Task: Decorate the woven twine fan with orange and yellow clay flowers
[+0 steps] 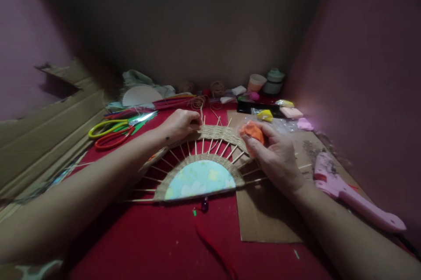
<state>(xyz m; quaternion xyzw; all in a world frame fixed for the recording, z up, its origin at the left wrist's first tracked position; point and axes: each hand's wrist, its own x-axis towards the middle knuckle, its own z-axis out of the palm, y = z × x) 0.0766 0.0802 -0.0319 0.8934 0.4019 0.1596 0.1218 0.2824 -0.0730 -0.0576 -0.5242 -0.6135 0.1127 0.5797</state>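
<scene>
On the red cloth, woven fan (210,157) under left grip (180,124) pinching its top rim, right grip (263,144) pinching orange clay (251,131).

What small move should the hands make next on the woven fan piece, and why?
Probably the left hand should pull the thin twine behind the next wooden stick: it pinches at the outer woven band of the half-round stick-and-twine fan, where bare sticks remain. The right hand holds an orange lump and steadies the fan's right side.
</scene>
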